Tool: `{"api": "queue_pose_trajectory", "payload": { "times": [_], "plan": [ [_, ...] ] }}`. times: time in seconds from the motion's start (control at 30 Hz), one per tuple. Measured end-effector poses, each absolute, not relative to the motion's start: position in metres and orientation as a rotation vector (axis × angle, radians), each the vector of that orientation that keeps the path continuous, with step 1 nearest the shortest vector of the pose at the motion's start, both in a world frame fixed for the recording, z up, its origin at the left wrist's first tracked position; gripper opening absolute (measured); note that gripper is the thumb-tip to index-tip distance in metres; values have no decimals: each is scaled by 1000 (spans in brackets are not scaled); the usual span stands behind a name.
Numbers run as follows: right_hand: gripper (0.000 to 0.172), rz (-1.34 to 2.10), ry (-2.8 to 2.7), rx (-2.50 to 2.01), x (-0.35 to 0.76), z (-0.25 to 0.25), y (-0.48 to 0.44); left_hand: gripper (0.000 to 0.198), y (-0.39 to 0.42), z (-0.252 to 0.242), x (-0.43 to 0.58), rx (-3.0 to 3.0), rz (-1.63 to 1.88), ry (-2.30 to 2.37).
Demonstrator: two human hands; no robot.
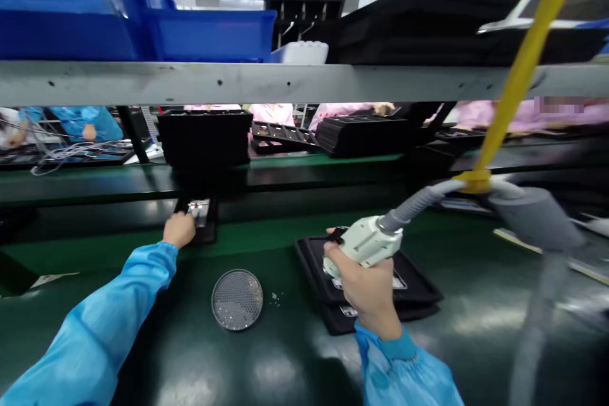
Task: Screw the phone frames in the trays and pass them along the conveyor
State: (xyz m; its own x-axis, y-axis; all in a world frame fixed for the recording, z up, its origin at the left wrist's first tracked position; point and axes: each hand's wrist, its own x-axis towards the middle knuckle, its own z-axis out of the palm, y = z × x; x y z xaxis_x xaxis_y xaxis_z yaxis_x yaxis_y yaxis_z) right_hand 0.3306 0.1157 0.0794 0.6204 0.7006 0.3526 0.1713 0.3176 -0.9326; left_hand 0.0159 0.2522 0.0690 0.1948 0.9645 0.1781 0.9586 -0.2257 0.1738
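Observation:
My left hand (179, 230) reaches forward to a small black tray (208, 238) at the far side of the green bench, with its fingers against a small shiny metal part (198, 211). I cannot tell whether it grips that part. My right hand (366, 285) is closed around a pale green electric screwdriver (364, 244), and a grey hose (419, 203) runs up from its rear. Below that hand lie stacked black trays (419, 285), with pale labelled parts partly hidden by my fingers. Between my hands sits a round metal mesh dish (236, 299), with small crumbs (275, 297) beside it.
A grey shelf beam (285, 82) crosses overhead, carrying blue plastic bins (209, 35) and black stacked trays (428, 25). A yellow pole (526, 63) comes down at the right. Beyond the bench, co-workers in pink and blue smocks sit among black trays and loose wires.

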Motion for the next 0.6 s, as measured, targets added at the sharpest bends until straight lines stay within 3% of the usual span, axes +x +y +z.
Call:
{"api": "queue_pose_trajectory", "payload": {
  "times": [0.23,0.33,0.6],
  "plan": [
    [23,331,-828,-1255,354,90,105,32,163,31,194,2875,260,1011],
    [20,305,-793,-1242,366,94,98,36,135,24,236,2966,205,833],
    [20,207,-535,-1186,377,124,72,12,112,21,201,3098,267,866]
  ]
}}
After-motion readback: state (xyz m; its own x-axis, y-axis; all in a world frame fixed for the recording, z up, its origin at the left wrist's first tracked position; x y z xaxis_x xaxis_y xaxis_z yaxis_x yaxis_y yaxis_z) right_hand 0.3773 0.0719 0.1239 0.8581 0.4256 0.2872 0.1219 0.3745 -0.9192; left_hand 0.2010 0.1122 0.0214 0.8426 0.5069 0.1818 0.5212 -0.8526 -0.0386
